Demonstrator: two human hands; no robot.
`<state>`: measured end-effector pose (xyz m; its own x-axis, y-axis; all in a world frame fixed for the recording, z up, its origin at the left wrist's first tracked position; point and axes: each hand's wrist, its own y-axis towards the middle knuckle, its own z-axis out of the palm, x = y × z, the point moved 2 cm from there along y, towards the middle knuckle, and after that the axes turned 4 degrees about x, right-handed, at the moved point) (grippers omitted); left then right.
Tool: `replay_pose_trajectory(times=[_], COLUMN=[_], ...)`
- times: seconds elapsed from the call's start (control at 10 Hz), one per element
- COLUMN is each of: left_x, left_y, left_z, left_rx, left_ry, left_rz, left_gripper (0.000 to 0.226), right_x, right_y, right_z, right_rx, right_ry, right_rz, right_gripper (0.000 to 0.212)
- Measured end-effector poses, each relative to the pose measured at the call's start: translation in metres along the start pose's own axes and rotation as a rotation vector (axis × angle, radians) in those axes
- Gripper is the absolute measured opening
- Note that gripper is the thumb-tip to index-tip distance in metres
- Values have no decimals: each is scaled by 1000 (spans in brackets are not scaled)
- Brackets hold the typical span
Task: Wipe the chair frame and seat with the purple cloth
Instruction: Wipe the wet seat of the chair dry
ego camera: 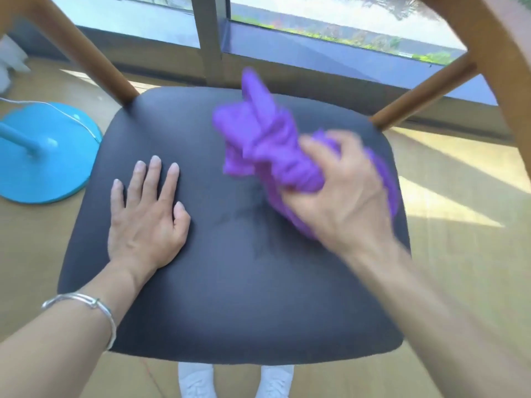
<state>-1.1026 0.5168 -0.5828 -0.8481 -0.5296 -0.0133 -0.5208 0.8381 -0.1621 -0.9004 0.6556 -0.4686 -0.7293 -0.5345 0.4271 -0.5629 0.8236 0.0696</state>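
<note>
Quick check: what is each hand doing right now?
Left hand: open, flat on the dark seat.
Right hand: grip closed around the bunched purple cloth, blurred.

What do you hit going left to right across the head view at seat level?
Round blue plastic stand base → left hand, flat on the dark padded chair seat → crumpled purple cloth, gripped by the right hand → sunlit wooden floor.

The seat (230,282) looks like matt, dark, smooth leather-like upholstery. The frame (94,61) is smooth brown wood. The cloth (264,145) is soft purple fabric, crumpled. The bracelet (94,308) is shiny metal. Far left, the blue base (43,156) is glossy.
</note>
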Motion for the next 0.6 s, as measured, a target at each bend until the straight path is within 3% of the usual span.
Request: replay_pose_trajectory(times=[0.1, 0.3, 0.4, 0.5, 0.6], left_x=[0, 3, 2, 2, 2], left_y=[0, 0, 1, 0, 0], left_z=[0, 2, 1, 1, 1], left_rx=[-6, -11, -10, -13, -8], left_ry=[-6, -15, -13, -17, -11], left_rz=[-1, 5, -2, 4, 3], left_gripper=[65, 65, 65, 65, 64], right_x=[-14, -9, -19, -33, -23], right_y=[-47, -15, 21, 25, -13], right_z=[49, 12, -19, -4, 35], right_rx=[282, 703, 399, 362, 668], right_ry=[-125, -78, 15, -85, -48], right_rz=[47, 220, 320, 351, 268], right_gripper=[64, 100, 91, 94, 115])
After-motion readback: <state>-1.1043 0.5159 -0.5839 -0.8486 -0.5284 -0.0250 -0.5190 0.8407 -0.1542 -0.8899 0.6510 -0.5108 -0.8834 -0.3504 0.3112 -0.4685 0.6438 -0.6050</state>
